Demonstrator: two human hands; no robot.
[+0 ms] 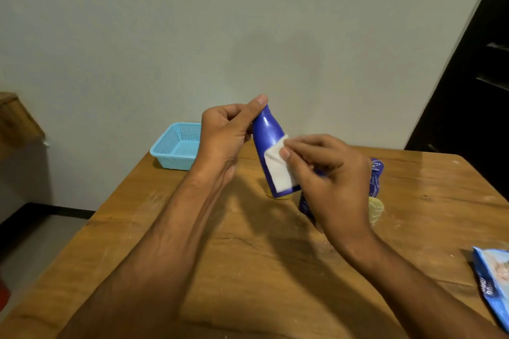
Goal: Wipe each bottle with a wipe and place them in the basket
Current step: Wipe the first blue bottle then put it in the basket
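held bottle: a blue bottle (267, 137) is raised above the wooden surface (248, 256), mid-scene, clear of it; its long axis runs from the cap end, up and far, down to a yellowish base tilted a little to the right and nearer.
left hand: the left hand (224, 137) grips the top of the bottle, fingers curled round the neck, thumb lying along the cap end.
right hand: the right hand (327, 173) comes in from the right, its fingers (296, 146) pinching a white wipe (279, 169) and pressing it flat on the lower body of the bottle.
key relation: the wipe covers only the near-right side of the lower half; the upper body lies up and left of those fingers, along the bottle's axis, so the stroke likely has to run that way, or the left hand must turn the bottle.
basket: a light blue basket (176, 146) sits at the far left of the surface, behind the left hand; that hand is nearer to it.
other bottles: blue bottles (376, 176) stand just behind the right hand, partly hidden; their number cannot be told.
wipe pack: a blue pack (493, 281) lies at the near right edge.
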